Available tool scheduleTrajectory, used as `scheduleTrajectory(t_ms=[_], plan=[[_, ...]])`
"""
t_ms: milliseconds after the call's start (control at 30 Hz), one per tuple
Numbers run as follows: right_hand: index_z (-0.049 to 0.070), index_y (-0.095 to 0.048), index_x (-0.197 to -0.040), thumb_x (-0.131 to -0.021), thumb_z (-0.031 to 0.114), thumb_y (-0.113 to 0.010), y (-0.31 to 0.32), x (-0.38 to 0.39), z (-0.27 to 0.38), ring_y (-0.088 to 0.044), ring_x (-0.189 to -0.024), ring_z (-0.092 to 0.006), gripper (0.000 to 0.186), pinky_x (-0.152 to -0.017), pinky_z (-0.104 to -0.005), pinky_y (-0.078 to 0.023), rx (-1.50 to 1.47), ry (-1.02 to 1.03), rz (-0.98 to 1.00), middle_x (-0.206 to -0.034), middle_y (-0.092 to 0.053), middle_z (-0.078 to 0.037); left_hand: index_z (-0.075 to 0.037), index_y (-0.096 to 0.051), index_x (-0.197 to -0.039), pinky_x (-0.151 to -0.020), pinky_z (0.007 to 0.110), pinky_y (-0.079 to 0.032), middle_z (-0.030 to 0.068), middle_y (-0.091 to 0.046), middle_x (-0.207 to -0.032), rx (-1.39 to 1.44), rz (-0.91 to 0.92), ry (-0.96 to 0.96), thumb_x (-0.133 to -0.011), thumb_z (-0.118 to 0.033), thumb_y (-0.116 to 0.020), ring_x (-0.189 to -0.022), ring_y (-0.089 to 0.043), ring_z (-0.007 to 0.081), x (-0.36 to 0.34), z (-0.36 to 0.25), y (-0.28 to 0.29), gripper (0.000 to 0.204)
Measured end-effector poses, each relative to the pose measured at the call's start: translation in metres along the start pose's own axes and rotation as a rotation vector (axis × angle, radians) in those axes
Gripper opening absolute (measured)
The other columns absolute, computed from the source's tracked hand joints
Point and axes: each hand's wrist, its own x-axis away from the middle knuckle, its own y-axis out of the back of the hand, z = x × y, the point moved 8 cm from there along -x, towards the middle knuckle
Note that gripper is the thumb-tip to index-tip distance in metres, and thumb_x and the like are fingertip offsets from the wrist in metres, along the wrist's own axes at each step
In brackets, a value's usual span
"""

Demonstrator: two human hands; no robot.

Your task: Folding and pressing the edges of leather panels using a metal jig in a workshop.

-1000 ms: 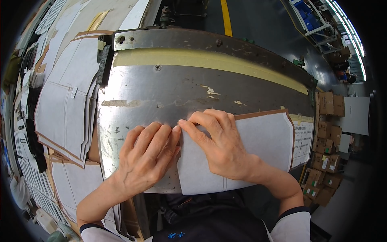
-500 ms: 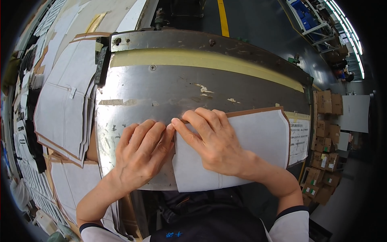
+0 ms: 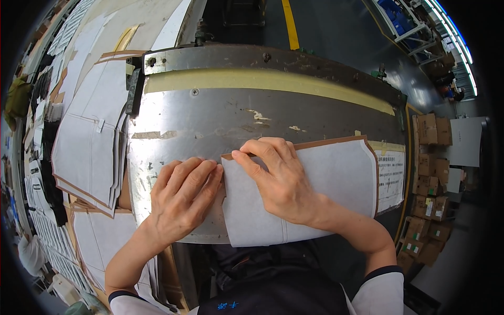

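A white-backed panel with a brown edge lies on a metal worktable. My right hand rests over its far edge, fingers bent and thumb and forefinger closed on the brown strip near the far left corner. Just left of the panel's left edge is my left hand, its fingers curled and pressed together. Those fingertips come right up to the corner; whether they touch it or hold anything is hidden. The near edge of the panel hangs at the table's front edge.
Stacked white panels with brown edges lie to the left, with more panels nearer me. A yellow strip runs along the far table side. A printed sheet is at the right end. Cardboard boxes stand beyond.
My left hand's fingertips have drawn slightly away from my right hand's, leaving the panel's far left corner visible. The right thumb has shifted a little right along the brown edge.
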Motion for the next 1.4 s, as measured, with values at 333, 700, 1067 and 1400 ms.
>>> scheduleTrajectory(t_ms=[333,700,1067,1400], plan=[[-0.004,-0.068,-0.127,-0.079,0.001,-0.065,-0.002,0.001,0.01,-0.057,-0.112,-0.0299,0.048,-0.092,-0.0447,-0.045,0.187,0.064,0.038,-0.12,-0.062,-0.012,-0.001,-0.065,-0.114,-0.108,0.05,-0.046,0.013,-0.067,-0.135,0.012,0.082,0.012,-0.082,-0.008,-0.074,-0.12,-0.062,0.0297,-0.005,-0.002,-0.008,0.035],[-0.007,-0.068,-0.116,-0.076,-0.003,-0.067,0.041,0.028,-0.021,-0.058,-0.109,-0.0331,0.04,-0.095,-0.0463,-0.046,0.117,-0.056,0.014,-0.115,-0.06,-0.015,-0.004,-0.065,-0.131,-0.117,0.056,-0.036,0.008,-0.068,-0.13,0.018,0.125,0.084,-0.082,-0.004,-0.077,-0.116,-0.061,0.0264,-0.007,0.001,-0.009,0.05],[-0.013,-0.061,-0.129,-0.081,0.008,-0.066,0.004,0.016,0.011,-0.056,-0.118,-0.0349,0.053,-0.102,-0.0473,-0.045,0.322,0.12,0.061,-0.125,-0.06,-0.021,0.002,-0.066,-0.131,-0.118,0.056,-0.034,0.0106,-0.065,-0.124,-0.131,0.086,0.053,-0.084,-0.007,-0.075,-0.113,-0.062,0.0259,-0.012,-0.018,-0.009,0.049],[-0.003,-0.068,-0.117,-0.092,0.003,-0.068,0.191,0.276,-0.036,-0.061,-0.11,-0.036,0.026,-0.094,-0.0472,-0.047,0.508,-0.631,-0.339,-0.116,-0.065,-0.017,0.001,-0.067,-0.124,-0.112,0.05,-0.039,0.0112,-0.066,-0.12,-0.171,0.051,0.218,-0.086,-0.029,-0.081,-0.115,-0.06,0.0302,-0.018,-0.032,-0.004,0.051]])
